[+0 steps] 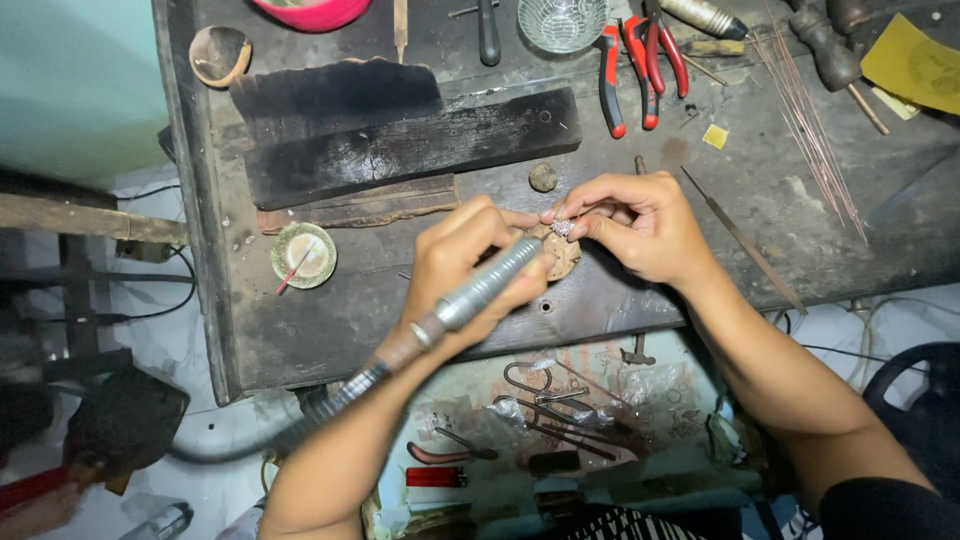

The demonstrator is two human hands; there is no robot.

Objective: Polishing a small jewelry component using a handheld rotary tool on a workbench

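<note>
Two bare hands at work over a dark, scarred workbench (760,200) filling most of the view, its near edge running across the middle. Across the bench's far left, a long charred wooden block (410,145), lying flat, with a second blackened slab just behind it. Near of the bench edge, lower down, a cluttered tray (620,470) of small pliers, wire bits and a red lighter. On the far right, a fan of thin copper-coloured wires (810,120), and just left of them a pair of red-handled pliers (640,60), beside a small patterned glass bowl (562,20). Running diagonally at right, near the right wrist, a slim needle file (745,240). At the bench's left, a little round dish (303,254) with a thin stick resting in it. Left hand (465,265) wrapped around a grey rotary handpiece (485,285), fingers closed firmly on its barrel, the flexible shaft trailing down toward the near left; tip aimed at the centre. Right hand (640,225) with fingers narrowed to a pinch, thumb and fingertips closed on a small glittering silver piece (562,228). That piece held just above a round wooden peg (558,255) at the bench's centre, between both hands, touching or nearly touching the handpiece tip; impossible to tell which.
</note>
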